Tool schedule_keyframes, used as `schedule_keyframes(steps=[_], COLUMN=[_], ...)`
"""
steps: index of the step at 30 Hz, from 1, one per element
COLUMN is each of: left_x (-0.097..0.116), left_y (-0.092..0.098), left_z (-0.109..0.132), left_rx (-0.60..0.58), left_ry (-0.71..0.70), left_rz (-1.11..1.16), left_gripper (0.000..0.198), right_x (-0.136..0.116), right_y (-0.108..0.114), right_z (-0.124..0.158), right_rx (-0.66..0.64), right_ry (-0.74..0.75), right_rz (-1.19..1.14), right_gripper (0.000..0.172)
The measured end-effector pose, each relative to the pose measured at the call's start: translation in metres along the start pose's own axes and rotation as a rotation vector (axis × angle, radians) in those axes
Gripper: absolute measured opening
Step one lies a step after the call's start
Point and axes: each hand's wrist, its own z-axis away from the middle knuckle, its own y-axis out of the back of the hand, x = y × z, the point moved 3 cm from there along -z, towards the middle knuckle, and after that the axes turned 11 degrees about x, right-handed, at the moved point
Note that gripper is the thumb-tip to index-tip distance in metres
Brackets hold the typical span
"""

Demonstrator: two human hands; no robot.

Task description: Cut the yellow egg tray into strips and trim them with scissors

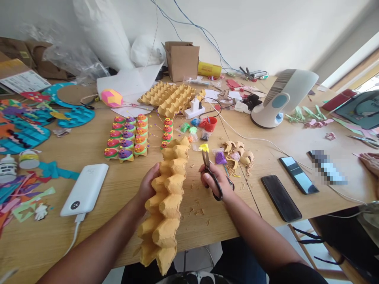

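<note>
Head view, and the main thing is the long mustard-yellow strip of moulded pulp egg carton [169, 185], angled over the front of the wooden table [207, 227], with its near end reaching past the edge toward the lap. Left hand [149, 184] is clamped on the strip's left side, but most of its fingers are behind the cardboard, so I can't tell how hard it's squeezing. Right hand [218, 181] is curled round the dark handles of a pair of metal scissors [205, 157], tips pointing away, just right of the strip and not touching it. Can't really tell if the blades are parted.

What could go wrong, imo: pulp like that probably tears ragged, so a tight grip or a crooked snip might crush a cup. Also, the strip's far end sits right by a short row of red-and-green painted figures [167, 129], so a careless swing could knock them over. The scissor tips are near a little bright yellow lump [204, 147] and a small bag of purple stuff [220, 157]; a sloppy poke might split that bag. Curled carton offcuts [238, 153] lie further right.
</note>
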Motion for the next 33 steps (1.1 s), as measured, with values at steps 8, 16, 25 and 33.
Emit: schedule_keyframes(steps=[8, 16, 25, 33], left_x=[0.001, 0.000, 0.001, -0.003], left_y=[-0.008, -0.007, -0.008, -0.001], left_z=[0.001, 0.001, 0.003, 0.001], left_rx=[0.011, -0.021, -0.014, 0.009], left_ry=[0.076, 0.087, -0.011, 0.016], left_rz=[-0.012, -0.049, -0.153, -0.059], left_gripper=[0.027, 0.027, 0.030, 0.025], right_x=[-0.001, 0.004, 0.004, 0.005], right_y=[0.000, -0.005, -0.006, -0.005], right_z=[-0.005, -0.004, -0.004, -0.005], right_rx=[0.165, 0.119, 0.108, 0.091], right_ry=[0.361, 0.394, 0.366, 0.347], right_rz=[0.635, 0.696, 0.736, 0.741], right_gripper=[0.036, 0.048, 0.048, 0.044])
